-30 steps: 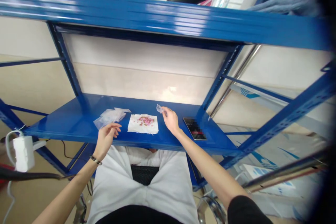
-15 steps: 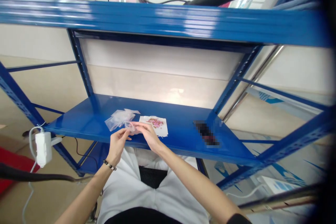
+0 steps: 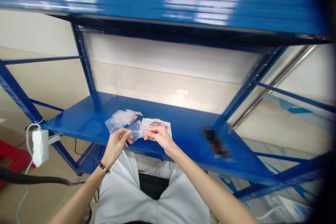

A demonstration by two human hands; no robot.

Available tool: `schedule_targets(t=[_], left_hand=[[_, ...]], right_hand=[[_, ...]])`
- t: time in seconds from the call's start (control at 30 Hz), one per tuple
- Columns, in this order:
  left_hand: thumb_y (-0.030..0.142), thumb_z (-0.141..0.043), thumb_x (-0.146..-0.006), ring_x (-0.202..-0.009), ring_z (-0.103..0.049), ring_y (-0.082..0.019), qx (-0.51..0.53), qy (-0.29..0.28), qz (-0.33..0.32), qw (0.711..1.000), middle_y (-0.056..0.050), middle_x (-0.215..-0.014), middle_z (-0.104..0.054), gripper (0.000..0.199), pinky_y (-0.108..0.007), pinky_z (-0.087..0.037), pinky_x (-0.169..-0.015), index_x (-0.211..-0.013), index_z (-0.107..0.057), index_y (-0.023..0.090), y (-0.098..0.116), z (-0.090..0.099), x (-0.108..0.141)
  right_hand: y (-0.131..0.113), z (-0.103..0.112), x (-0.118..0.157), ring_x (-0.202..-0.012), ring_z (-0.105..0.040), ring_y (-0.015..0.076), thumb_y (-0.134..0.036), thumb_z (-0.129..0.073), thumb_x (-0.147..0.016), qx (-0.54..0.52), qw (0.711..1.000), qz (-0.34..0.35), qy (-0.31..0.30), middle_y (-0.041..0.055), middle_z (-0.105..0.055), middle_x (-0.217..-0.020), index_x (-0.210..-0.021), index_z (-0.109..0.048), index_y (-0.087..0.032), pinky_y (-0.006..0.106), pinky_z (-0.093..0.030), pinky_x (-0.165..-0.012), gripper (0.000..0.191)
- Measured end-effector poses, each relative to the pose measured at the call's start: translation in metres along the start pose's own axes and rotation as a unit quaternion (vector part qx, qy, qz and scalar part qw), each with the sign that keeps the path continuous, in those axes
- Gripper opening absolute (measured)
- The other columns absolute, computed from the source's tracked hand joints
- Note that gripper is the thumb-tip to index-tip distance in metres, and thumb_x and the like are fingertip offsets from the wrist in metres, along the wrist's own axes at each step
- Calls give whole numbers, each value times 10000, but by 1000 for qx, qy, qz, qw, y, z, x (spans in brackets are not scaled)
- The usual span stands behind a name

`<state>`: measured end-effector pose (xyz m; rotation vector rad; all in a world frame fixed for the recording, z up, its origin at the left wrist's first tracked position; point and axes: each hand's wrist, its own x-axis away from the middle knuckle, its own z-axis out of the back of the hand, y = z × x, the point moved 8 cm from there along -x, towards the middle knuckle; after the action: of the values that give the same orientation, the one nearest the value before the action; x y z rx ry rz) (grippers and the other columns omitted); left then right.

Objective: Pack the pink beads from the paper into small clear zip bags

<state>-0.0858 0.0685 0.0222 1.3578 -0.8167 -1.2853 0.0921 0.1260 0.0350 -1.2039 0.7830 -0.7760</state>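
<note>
left hand (image 3: pixel 117 142): i have it raised in front of the shelf edge, fingers curled, pinching the left side of a small clear plastic bag (image 3: pixel 137 129) between thumb and fingertips.
right hand (image 3: pixel 159 135): closed in a pinch on the right side of the same bag, thumb and forefinger meeting at its edge; the other fingers are folded under.
small clear plastic bag: stretched between my two hands, just above the front of the blue shelf (image 3: pixel 183 136); i cannot tell if anything is inside it.
pile of clear bags (image 3: pixel 121 118): lying on the shelf just beyond my left hand, loosely heaped, apart from the bag i hold.
white tissue (image 3: pixel 157 124): flat on the shelf just behind my right hand, partly hidden by my fingers, with small pink and red pieces (image 3: pixel 156 124) on it; too small to name.
phone (image 3: pixel 215 142): dark and blurred, lying on the shelf well to the right of my right hand.
white adapter (image 3: pixel 40 146): hanging at the shelf's corner, well to the left of my left hand, with a cable on it.
wrist: a dark beaded bracelet (image 3: pixel 103 167) sits on my left wrist.
</note>
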Motion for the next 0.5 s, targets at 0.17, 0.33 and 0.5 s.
schedule_targets(t=[0.17, 0.33, 0.5], left_hand=[[445, -648, -813, -381, -481, -95, -56, 19, -39, 997, 18, -483, -562, 313, -189, -362, -390, -775, -618, 136, 44, 36, -64], [395, -703, -690, -387, -409, -73, -12, 67, 37, 997, 30, -509, -519, 285, -193, -330, -384, -766, -649, 125, 23, 53, -124], [463, -579, -725, -415, -389, -79, 2, 108, 70, 992, 39, -540, -466, 317, -210, -340, -406, -759, -582, 148, -8, 75, -138]], right_hand=[[-13, 5, -58, -675, -633, 145, -367, -582, -879, 87, 996, 9, -7, 81, -726, -815, -922, -745, -139, 236, -448, -591, 284], [-18, 11, -123, -1043, -610, 223, -158, -762, -703, 456, 887, 62, 42, 114, -632, -1214, -1428, -449, -225, 283, -471, -816, 792], [-3, 6, -142, -1089, -581, 231, -190, -629, -855, 541, 837, 74, 43, 100, -635, -1176, -1212, -644, -235, 308, -434, -888, 360]])
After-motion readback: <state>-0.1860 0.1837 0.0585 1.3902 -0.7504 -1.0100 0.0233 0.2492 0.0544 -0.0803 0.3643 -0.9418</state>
